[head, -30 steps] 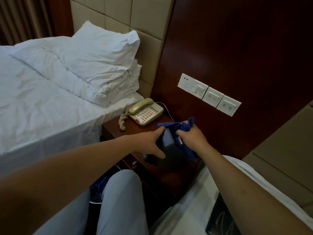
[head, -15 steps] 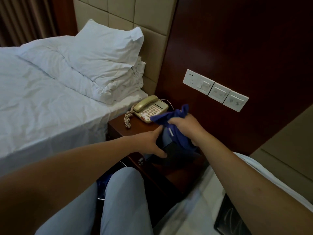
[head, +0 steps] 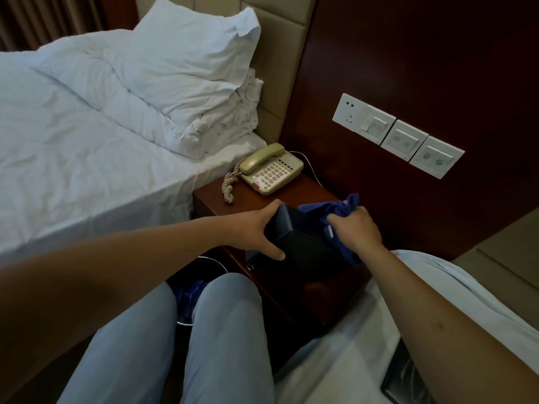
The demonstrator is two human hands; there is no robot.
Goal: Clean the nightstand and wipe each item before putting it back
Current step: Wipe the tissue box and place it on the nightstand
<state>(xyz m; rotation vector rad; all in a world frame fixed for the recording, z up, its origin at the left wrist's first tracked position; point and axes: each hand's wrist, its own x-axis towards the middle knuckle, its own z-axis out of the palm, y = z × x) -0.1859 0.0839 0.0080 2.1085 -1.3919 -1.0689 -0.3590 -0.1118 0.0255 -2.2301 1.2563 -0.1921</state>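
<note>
A dark box (head: 303,246) stands on the reddish-brown nightstand (head: 250,201), tilted toward me. My left hand (head: 258,233) grips its left side, thumb on the near face and fingers over the top edge. My right hand (head: 354,231) holds a bunched blue cloth (head: 335,211) pressed against the box's right side; part of the cloth hangs below my wrist. A cream corded telephone (head: 269,170) sits at the back left of the nightstand, its coiled cord hanging over the left edge.
A white bed with pillows (head: 186,71) adjoins the nightstand's left side. Wall sockets and switches (head: 396,135) sit on the dark wood panel behind. A bin with a blue liner (head: 189,290) stands below, by my knees. A second white bed (head: 437,275) lies to the right.
My right hand with the cloth has slid along the box's right side, and the bunched cloth end now points up and back. The left hand keeps its grip. The camera has shifted slightly.
</note>
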